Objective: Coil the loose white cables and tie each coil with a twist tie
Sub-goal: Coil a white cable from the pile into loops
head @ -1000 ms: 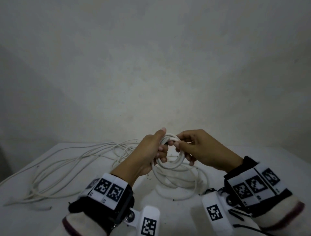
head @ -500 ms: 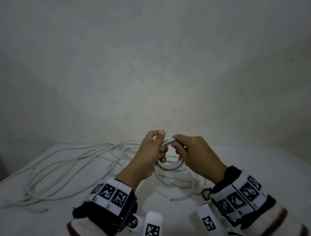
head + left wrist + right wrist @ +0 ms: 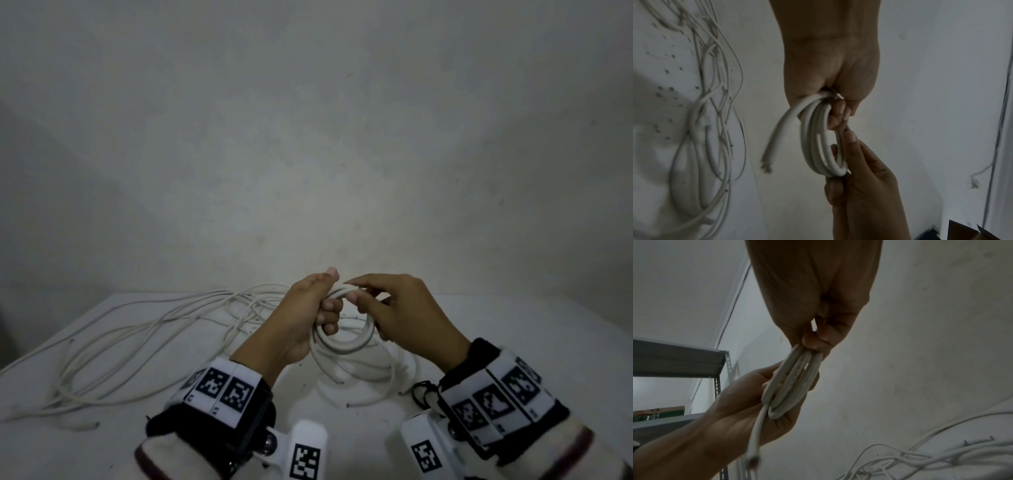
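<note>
Bare grey wall rises behind a white table (image 3: 513, 342), where loose white cables (image 3: 144, 329) sprawl to the left and under the hands. Above them, the left hand (image 3: 301, 322) grips one side of a small coil (image 3: 346, 339) of thicker white cable, fingers curled through its centre and thumb pressed over the top. The right hand (image 3: 404, 315) meets it on the opposite side, thumb and fingertips pinching the strands together. In the left wrist view the coil (image 3: 824, 146) shows several turns lying side by side, and one short cut end (image 3: 768, 155) sticks out free from the left hand's grip. Compared with a second ago, the coil hangs flatter and more closed, and the right hand has shifted from the top of the loop to its far edge, so the two hands now clamp it from both sides. That suggests the winding of this cable is about done and the bundle is being squared up for tying. No twist tie can be made out in any view; a thin dark line near the right fingers in the left wrist view is too unclear to name. The remaining cables on the table are uncoiled.
</note>
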